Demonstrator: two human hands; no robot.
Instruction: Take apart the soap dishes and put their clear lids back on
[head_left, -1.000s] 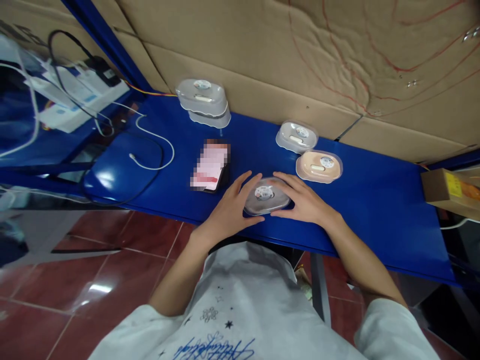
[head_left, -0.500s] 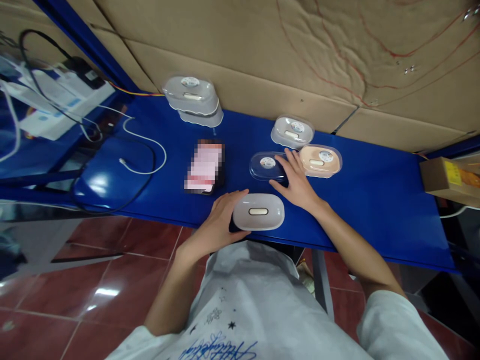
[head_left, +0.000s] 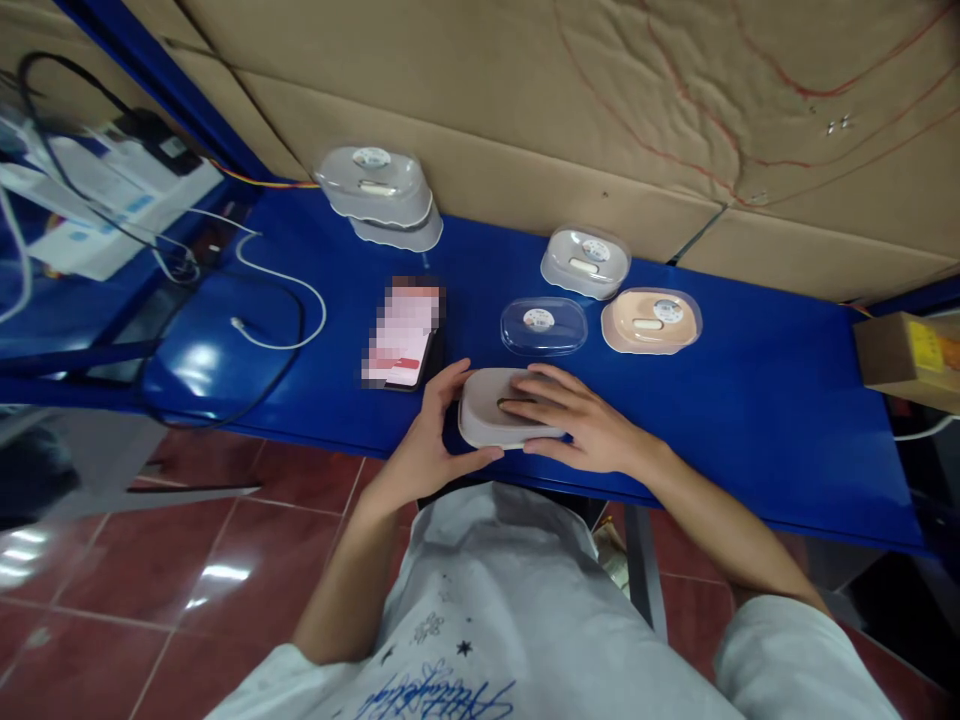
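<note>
A grey oval plastic box (head_left: 484, 425) with a small slot-like oval on its top sits at the table's front edge. My left hand (head_left: 431, 435) curves round its left end, thumb at the near side and fingers at the far side. Across the right part of the top lies my right hand (head_left: 581, 420), its thumb on the near side; its fingers hide part of the slot. Just behind the box is a clear plastic cover (head_left: 555, 340) with a round label. A peach box (head_left: 630, 325) and another grey box (head_left: 562, 270), both under clear labelled covers, stand farther back.
Left of the box lies a phone (head_left: 409, 340) with a blurred screen. Two stacked grey boxes (head_left: 375, 195) stand against the cardboard backing (head_left: 510, 140). White and black cables (head_left: 322, 310) loop over the left of the blue table (head_left: 772, 420). A cardboard carton (head_left: 892, 360) is at the right end.
My right hand has left the clear cover and come down onto the grey box, which is now tilted a little. The left hand has stayed at the box's left end.
</note>
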